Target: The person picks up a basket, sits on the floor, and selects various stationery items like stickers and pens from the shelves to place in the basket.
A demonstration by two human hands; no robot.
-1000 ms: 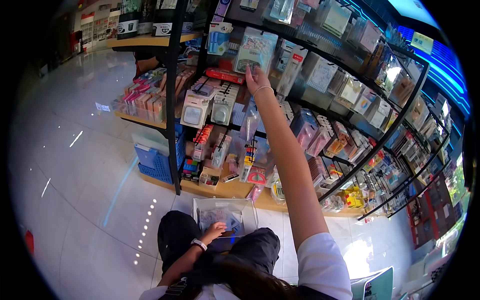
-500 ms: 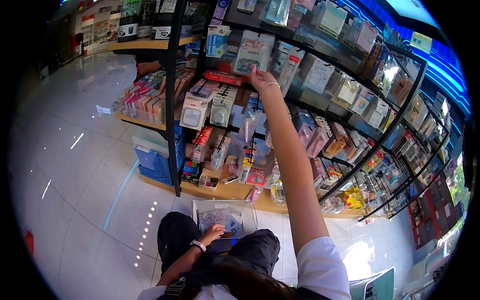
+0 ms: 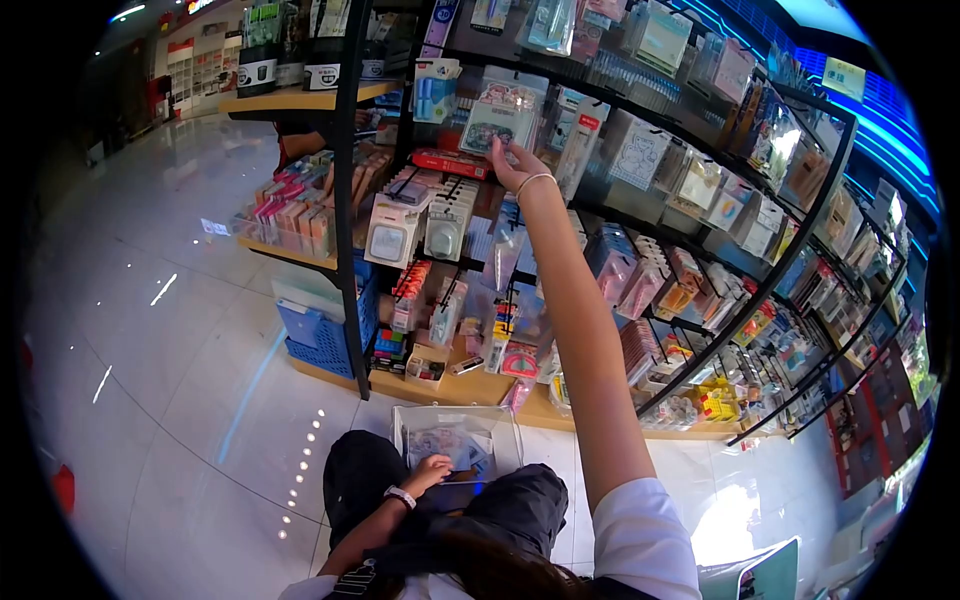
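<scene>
My right hand (image 3: 518, 165) is raised to the shelf rack, its fingers closed at the lower edge of a clear packet (image 3: 500, 112) with a printed card, which hangs among other packets. Just below and left of those fingers lies a long red box (image 3: 450, 163). Down between my knees, my left hand (image 3: 430, 472) rests at the near side of a clear plastic bin (image 3: 507, 440), touching flat packets (image 3: 445, 445) inside it. Whether its fingers grip a packet is hard to make out.
A black post (image 3: 347, 200) stands at the rack's left end, with a blue basket (image 3: 325, 340) beside its foot. Hanging goods fill the rack to the right. A teal-edged panel (image 3: 765, 572) is at the lower right, and a person's arm shows behind the rack.
My right hand has shifted slightly down and left at the hanging packet, whose lower part has tilted a little. The view has moved slightly. My left hand stays at the bin.
</scene>
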